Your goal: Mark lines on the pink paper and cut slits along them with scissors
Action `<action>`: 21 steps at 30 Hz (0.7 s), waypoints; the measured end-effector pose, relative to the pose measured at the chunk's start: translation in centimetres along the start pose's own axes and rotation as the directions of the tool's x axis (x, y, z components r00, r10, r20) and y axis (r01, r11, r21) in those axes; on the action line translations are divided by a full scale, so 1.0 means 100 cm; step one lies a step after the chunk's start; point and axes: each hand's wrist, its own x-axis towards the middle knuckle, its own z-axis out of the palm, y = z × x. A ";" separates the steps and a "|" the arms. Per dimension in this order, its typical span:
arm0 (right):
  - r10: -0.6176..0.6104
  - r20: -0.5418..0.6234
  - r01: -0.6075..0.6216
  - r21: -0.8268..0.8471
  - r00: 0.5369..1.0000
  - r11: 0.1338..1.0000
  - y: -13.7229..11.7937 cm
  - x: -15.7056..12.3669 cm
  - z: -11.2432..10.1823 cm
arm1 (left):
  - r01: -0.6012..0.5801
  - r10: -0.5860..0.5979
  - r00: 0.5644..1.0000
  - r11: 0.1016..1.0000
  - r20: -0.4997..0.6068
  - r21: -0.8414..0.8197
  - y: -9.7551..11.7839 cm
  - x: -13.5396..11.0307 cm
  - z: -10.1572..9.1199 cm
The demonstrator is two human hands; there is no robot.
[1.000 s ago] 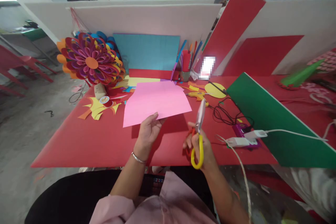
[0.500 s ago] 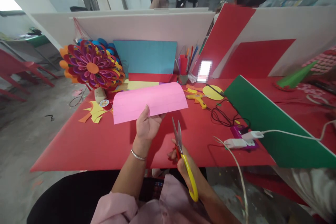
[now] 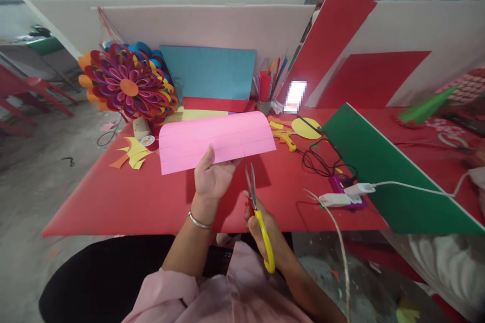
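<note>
A curved pink sheet of paper, faintly lined, is held up over the red table by my left hand. The thumb lies on the near face and the fingers pass behind it, partly hidden. My right hand grips scissors with yellow and red handles. Their blades are slightly apart, with the tips just below the sheet's lower edge near its middle; a cut in the paper cannot be made out.
Yellow and orange paper scraps lie left. A yellow glue gun and its black cord lie right, near a purple power strip with white plugs. A green board leans rightward. Behind stand a paper flower and a pen holder.
The scissors have moved slightly up and left, closer to the sheet's lower edge, and their blades look more upright. The pink sheet stays in my left hand. The view has shifted a little.
</note>
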 end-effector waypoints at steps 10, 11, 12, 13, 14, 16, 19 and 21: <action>-0.066 -0.015 0.064 -0.086 0.998 0.994 -0.006 0.021 -0.004 | 0.038 -0.038 0.999 0.999 0.005 -0.017 -0.012 -0.017 -0.001; -0.072 -0.013 0.071 -0.096 0.997 0.993 -0.008 0.022 -0.003 | 0.040 -0.040 0.999 0.999 0.002 -0.022 -0.013 -0.018 -0.002; -0.079 -0.010 0.078 -0.103 0.997 0.992 -0.009 0.023 -0.002 | 0.039 -0.039 0.999 0.999 -0.002 -0.027 -0.013 -0.019 -0.003; -0.084 -0.004 0.083 -0.108 0.996 0.991 -0.011 0.024 -0.001 | 0.036 -0.036 0.999 0.999 -0.005 -0.031 -0.014 -0.020 -0.004; -0.086 0.004 0.086 -0.114 0.996 0.990 -0.012 0.025 0.000 | 0.031 -0.032 0.999 0.999 -0.008 -0.034 -0.014 -0.021 -0.004; -0.088 0.013 0.089 -0.131 0.996 0.987 -0.015 0.026 0.001 | 0.020 -0.021 1.000 0.999 -0.019 -0.040 -0.015 -0.022 -0.004; -0.099 0.013 0.100 -0.158 0.995 0.982 -0.017 0.029 0.002 | 0.010 -0.012 0.999 0.999 -0.038 -0.054 -0.015 -0.024 -0.003; -0.103 0.013 0.104 -0.156 0.995 0.982 -0.018 0.030 0.003 | 0.009 -0.012 0.999 0.998 -0.043 -0.065 -0.014 -0.025 -0.003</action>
